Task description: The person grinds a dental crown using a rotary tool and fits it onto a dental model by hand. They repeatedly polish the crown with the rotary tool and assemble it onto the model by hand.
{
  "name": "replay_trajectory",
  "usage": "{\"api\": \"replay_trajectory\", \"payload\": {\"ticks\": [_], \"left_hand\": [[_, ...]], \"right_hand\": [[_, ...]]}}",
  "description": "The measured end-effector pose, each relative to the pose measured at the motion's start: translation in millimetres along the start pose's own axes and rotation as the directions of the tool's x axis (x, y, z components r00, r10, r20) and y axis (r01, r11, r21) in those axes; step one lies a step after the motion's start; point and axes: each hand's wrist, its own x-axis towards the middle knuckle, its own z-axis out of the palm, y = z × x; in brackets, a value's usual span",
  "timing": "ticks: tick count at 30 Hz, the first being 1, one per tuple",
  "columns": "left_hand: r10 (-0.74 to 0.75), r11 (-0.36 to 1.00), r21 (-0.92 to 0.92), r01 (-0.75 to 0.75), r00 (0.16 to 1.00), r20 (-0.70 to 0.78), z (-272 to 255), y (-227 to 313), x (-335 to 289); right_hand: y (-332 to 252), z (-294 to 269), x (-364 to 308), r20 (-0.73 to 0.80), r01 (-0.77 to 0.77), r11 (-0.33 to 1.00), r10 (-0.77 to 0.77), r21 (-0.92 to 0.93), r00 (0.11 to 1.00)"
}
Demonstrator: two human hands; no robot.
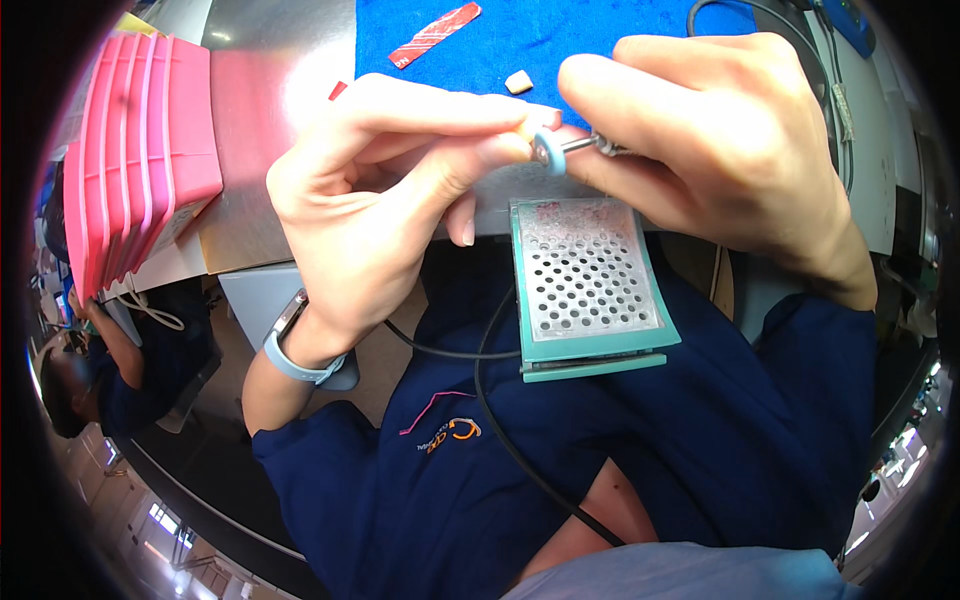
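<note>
My left hand [385,190] is closed, with thumb and forefinger pinched together over something small that I cannot make out. Right at those fingertips is a light-blue disc [549,152] on a thin metal shaft. The shaft belongs to a rotary tool [603,145], gripped in the closed fingers of my right hand [715,140]; most of the tool is hidden by the hand. Both hands meet above the table's near edge. Just below them sits a green box [600,347] topped with a perforated metal plate [590,270].
A blue cloth [600,30] covers the far part of the metal table [270,100], bearing a red strip [435,36] and a small beige block [518,82]. Pink bins [145,160] stand at left. Black cables [490,400] cross my lap. Another person [120,350] sits far left.
</note>
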Motion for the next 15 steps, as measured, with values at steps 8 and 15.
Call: {"api": "replay_trajectory", "payload": {"ticks": [8,15], "left_hand": [[0.010,1.000,-0.020,-0.009,1.000,0.024,-1,-3,3],[-0.085,0.995,0.021,0.092,0.968,-0.234,-5,-1,10]], "right_hand": [[0,-2,0,0.000,-0.027,0.999,0.027,0.021,1.000],[43,6,6,-0.067,-0.164,0.986,0.161,-0.042,0.985]]}}
